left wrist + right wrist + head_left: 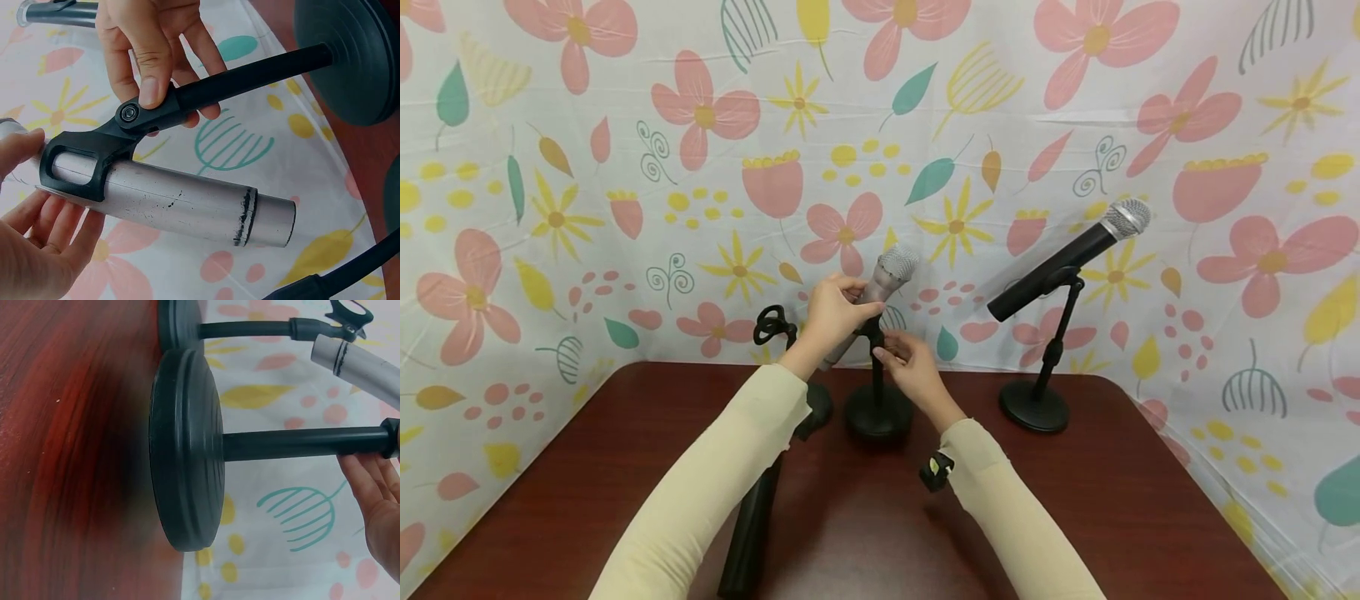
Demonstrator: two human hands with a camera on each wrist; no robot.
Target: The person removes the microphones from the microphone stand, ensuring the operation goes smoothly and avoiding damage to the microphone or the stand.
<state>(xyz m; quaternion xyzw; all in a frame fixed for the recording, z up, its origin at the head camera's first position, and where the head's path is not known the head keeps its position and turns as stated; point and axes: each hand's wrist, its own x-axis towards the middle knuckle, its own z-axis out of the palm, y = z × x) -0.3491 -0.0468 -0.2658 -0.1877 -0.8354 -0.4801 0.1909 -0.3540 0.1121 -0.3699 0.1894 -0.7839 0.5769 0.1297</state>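
A silver microphone (880, 281) with a mesh head sits tilted in the clip (119, 145) of the middle black stand (877, 415). My left hand (831, 321) grips its body near the head, thumb on one side and fingers on the other, as the left wrist view shows. My right hand (916, 371) pinches the stand's neck at the joint just below the clip, thumb beside the round screw (129, 112). In the right wrist view the stand's base (187, 450) rests on the table, and the microphone's tail end (356, 367) points past the pole.
To the left stands another black stand with a bare ring clip (771, 323). A black cylindrical handle (751, 529) lies on the table (865, 542), partly under my left sleeve. At right, a black microphone (1060, 268) is clipped on its stand (1034, 406). Flowered cloth (700, 208) hangs behind.
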